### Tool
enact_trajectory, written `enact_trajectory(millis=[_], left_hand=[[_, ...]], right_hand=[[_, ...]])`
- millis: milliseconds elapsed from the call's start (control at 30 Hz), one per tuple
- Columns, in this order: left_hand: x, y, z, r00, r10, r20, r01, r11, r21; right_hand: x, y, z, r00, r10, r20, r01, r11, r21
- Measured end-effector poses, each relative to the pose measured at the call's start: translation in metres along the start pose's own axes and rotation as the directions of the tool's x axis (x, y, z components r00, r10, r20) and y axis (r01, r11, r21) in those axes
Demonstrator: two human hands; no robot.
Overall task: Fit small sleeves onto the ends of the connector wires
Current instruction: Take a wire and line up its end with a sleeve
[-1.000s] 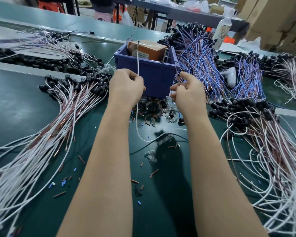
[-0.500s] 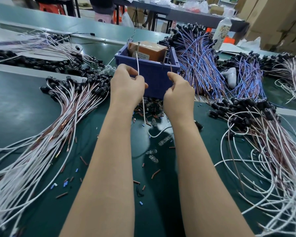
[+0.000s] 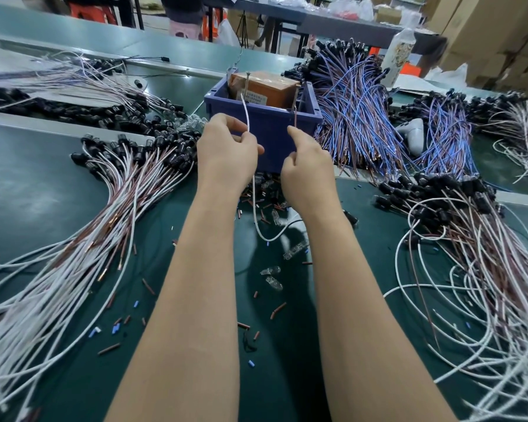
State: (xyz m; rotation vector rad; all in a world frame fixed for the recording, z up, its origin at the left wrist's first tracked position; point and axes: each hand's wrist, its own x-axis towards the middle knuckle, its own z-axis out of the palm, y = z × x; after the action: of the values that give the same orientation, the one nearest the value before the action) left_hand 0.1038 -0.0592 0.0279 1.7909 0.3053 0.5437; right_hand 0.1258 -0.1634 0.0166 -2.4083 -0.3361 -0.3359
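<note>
— Where are the sleeves?
— Loose sleeves [image 3: 278, 310] litter the near surface [image 3: 58, 178]. Farther on, fingers [image 3: 229, 123] of the left hand [image 3: 226, 156] pinch a white wire [image 3: 246, 114] upright. The right hand [image 3: 308, 169] pinches a brown wire [image 3: 295, 115], before the blue bin [image 3: 272, 126].
— The step?
— Seemingly presenting wire ends; next, a sleeve must slide on squarely.

A dark green worktop [image 3: 37, 184] is seen, strewn with wire. At the left a fanned bundle of white and brown wires [image 3: 104, 214] with black connectors is laid; at the right a looser heap of the same kind [image 3: 476, 263] is spread. A blue bin [image 3: 265, 129] is set at the middle rear, with a sheaf of blue and purple wires [image 3: 357, 117] just beside it on the right. Short brown sleeves [image 3: 278, 310], blue bits [image 3: 115, 329] and clear bulbs [image 3: 270, 271] are scattered across the middle, where one white wire [image 3: 258, 226] is looped
</note>
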Motion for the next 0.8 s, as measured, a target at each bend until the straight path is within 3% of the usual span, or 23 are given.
enact_trajectory(millis=[700, 800], left_hand=[[0.0006, -0.0008, -0.0002, 0.999, 0.034, 0.020, -0.034, 0.999, 0.039], [0.0007, -0.0010, -0.0001, 0.999, 0.037, 0.017, -0.038, 0.998, 0.056]], right_hand=[[-0.0011, -0.0020, -0.0006, 0.998, -0.058, -0.033, 0.058, 0.998, 0.012], [-0.0023, -0.0022, -0.0003, 0.998, -0.025, -0.054, 0.030, 0.995, 0.091]])
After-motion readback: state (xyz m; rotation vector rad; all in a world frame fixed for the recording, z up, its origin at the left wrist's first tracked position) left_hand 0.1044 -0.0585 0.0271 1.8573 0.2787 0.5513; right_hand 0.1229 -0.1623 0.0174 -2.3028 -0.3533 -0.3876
